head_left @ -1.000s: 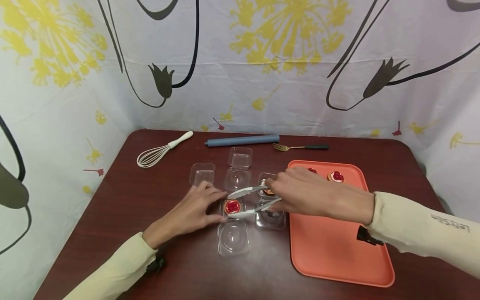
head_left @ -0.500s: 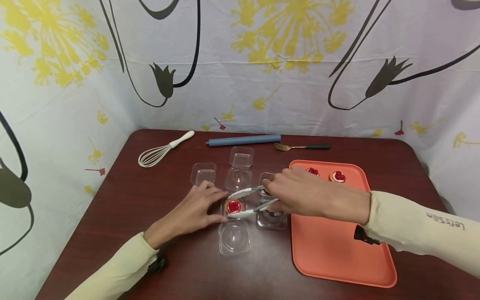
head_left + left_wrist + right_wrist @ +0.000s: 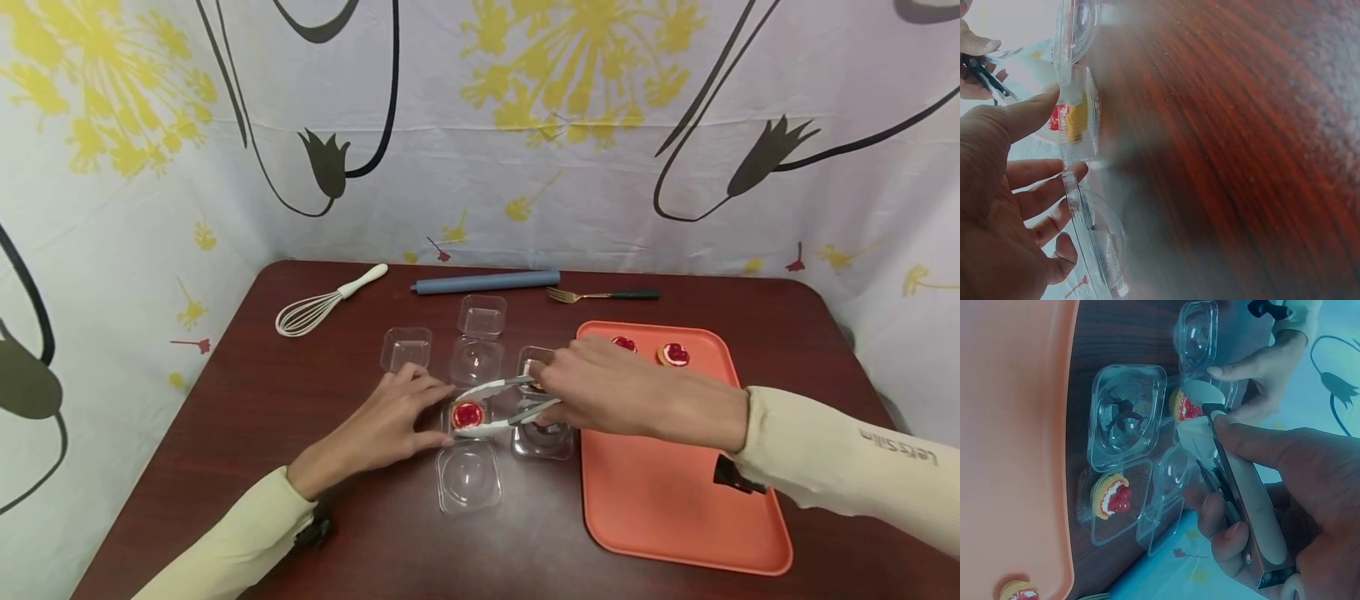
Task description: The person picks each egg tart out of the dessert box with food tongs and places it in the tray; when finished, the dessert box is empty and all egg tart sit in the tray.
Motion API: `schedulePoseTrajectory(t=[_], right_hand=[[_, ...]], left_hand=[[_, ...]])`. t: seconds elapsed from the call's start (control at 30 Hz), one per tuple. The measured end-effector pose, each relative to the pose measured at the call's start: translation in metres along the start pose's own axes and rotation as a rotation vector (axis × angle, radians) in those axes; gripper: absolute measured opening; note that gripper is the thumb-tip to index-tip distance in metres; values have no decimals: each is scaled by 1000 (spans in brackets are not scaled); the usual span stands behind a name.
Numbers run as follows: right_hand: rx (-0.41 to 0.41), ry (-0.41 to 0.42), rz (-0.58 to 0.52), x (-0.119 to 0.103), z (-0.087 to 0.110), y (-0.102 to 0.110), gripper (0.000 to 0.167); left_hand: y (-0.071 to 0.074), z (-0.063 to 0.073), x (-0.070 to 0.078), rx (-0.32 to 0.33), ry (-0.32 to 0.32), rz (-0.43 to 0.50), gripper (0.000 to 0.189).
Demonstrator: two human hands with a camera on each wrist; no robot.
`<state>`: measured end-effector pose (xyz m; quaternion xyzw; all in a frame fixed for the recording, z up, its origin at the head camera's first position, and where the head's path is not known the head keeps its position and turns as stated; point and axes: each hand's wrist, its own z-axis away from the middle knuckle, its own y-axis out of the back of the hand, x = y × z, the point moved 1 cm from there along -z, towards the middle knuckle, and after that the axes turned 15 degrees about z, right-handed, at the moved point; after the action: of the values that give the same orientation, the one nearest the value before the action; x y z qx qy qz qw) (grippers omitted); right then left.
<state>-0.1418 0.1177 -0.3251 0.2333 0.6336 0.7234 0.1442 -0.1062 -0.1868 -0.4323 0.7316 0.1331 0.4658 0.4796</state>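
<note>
A mini tart (image 3: 468, 414) with glossy red fruit on top sits in a clear plastic container (image 3: 1092, 106) whose lid (image 3: 468, 477) lies folded out toward the person. My left hand (image 3: 390, 421) holds this container, thumb on its near side and fingers on its far side. My right hand (image 3: 600, 383) grips a pair of tongs (image 3: 1250, 500) with pale tips. Those tips stand spread on either side of the tart. Beside it, a second clear container (image 3: 1138, 515) holds another fruit tart (image 3: 1111, 497), partly hidden by the right hand in the head view.
An orange tray (image 3: 682, 508) with two fruit tarts (image 3: 675, 354) lies to the right. Behind the hands stand two more clear containers (image 3: 407, 348). A whisk (image 3: 322, 304), a blue rolling pin (image 3: 487, 282) and a fork (image 3: 603, 294) lie along the back of the table.
Both hands, the tongs and the tart hold nearly the same places throughout. Only a slight shift of the whole head view shows.
</note>
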Motion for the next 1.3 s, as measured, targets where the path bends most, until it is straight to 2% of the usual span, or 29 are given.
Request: schedulePoseTrajectory(t=[0.23,0.5,0.7,0.87,1.0,1.3], right_hand=[[53,-44,1,5,12,4,35],[43,-112,-47,14,26,12,44],[73,-180,-49,22,39,16,34],[50,-238,-85,31,51,20,35],[52,-280,-117,39,62,19,38],[85,-346,-102,52,92,12,42]], left_hand=[[0,-1,1,5,-12,-5,74],[0,0,1,1,-22,-19,74],[0,0,2,-2,-19,-19,73],[1,0,2,-4,-21,-18,73],[1,-1,2,-6,-24,-20,73],[1,0,1,-5,-29,-28,74]])
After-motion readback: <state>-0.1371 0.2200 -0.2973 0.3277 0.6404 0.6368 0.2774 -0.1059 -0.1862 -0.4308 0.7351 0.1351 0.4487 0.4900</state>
